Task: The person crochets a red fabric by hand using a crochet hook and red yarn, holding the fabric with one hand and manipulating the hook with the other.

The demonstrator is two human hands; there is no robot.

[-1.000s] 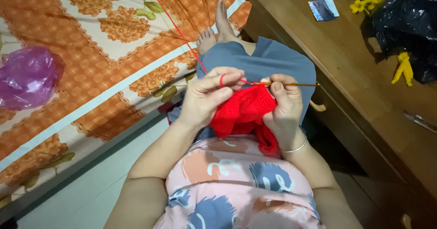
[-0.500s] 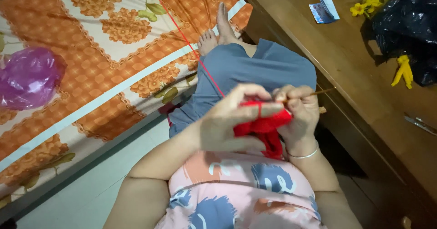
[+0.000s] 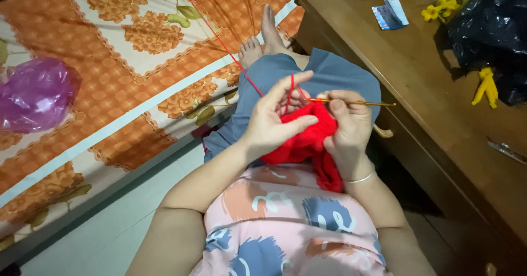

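1. You are looking down at your own lap, where both hands meet over a piece of red crochet work (image 3: pixel 307 139) that rests on your thighs and hangs toward your patterned shirt.
2. Your left hand (image 3: pixel 274 119) grips the left edge of the red piece, thumb pressed on top, with the forefinger raised and a strand of red yarn (image 3: pixel 230 54) looped over it.
3. That strand runs taut away from your finger, up across your blue trousers to the bed (image 3: pixel 110 78) (orange floral cover) on your left.
4. Your right hand (image 3: pixel 348 130) is closed around a thin golden crochet hook (image 3: pixel 357 102), which lies nearly level, its tip at the top edge of the red piece, its tail pointing right.
5. The two hands sit close together, both clamped on the work.
6. A wooden table (image 3: pixel 417 84) stands at your right, carrying a black plastic bag (image 3: pixel 494 29) and small yellow flowers (image 3: pixel 439 10).
7. A purple plastic bag (image 3: pixel 35 92) lies on the bed, well apart from you.
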